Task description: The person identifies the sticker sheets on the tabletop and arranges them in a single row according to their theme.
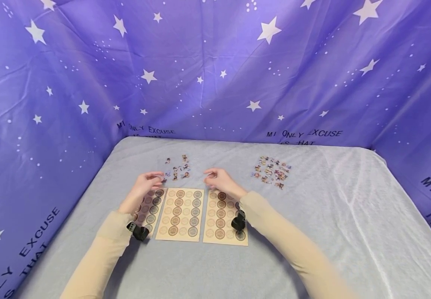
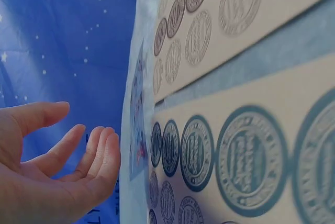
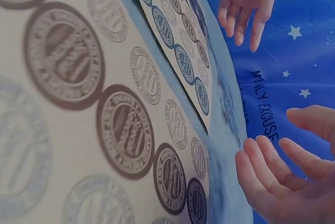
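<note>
Beige sleeves (image 1: pixel 104 232) lie nearest in the head view. The left hand (image 1: pixel 145 185) and right hand (image 1: pixel 223 181), each grip apart and unloaded, flank character stickers (image 1: pixel 175 174) at twelve o'clock of the middle label sheet (image 1: pixel 179 214) on the tabletop (image 1: pixel 312 199). Left wrist: labels lie at three o'clock, thumb and fingers parted. Right wrist: labels at nine, fingers loosely bent. Thin sheets probably want light, flat fingertips along the edges.

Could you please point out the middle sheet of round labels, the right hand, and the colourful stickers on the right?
Middle sheet of round labels (image 1: pixel 180 214): head view, centre of its printed face.
Right hand (image 1: pixel 221 181): head view, middle of the hand.
Colourful stickers on the right (image 1: pixel 269 171): head view, middle of the cluster.
</note>
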Motion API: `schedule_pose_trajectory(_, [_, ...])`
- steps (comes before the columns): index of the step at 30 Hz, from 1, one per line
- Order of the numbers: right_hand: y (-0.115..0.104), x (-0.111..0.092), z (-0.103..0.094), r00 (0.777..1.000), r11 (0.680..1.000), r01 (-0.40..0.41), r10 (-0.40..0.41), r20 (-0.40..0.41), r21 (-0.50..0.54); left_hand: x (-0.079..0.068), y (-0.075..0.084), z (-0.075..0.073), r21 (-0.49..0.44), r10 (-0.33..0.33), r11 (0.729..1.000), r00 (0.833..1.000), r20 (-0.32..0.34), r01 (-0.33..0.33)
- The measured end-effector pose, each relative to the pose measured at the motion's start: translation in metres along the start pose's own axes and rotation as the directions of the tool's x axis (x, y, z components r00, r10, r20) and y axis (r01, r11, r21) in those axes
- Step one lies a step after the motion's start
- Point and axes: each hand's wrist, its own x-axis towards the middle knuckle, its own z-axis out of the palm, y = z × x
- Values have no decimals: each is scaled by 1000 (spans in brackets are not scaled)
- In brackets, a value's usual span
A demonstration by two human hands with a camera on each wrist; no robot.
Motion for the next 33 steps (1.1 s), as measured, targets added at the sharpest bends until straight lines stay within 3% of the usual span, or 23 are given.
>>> schedule_pose_trajectory(9, [-3, 16, 10, 999, 1000, -27, 28, -29, 11, 20, -5, -7, -66, -81, 995, 995, -49, 78])
schedule_pose_trajectory(20, [-4, 31, 22, 998, 997, -45, 48, -34, 63, 32, -10, -14, -72, -70, 995, 994, -80, 64])
schedule_pose_trajectory(27, [-23, 19, 27, 998, 996, -15, 21, -64, 87, 41, -16, -17, -88, -92, 993, 985, -146, 79])
schedule_pose_trajectory(30, [-17, 28, 32, 995, 995, -17, 27, -96, 99, 44, -16, -17, -65, -96, 994, 983, -156, 87])
schedule_pose_trajectory(33, [-1, 40, 36, 987, 997, 29, -17, -161, 73, 46, -15, -16, -40, -112, 993, 981, -157, 106])
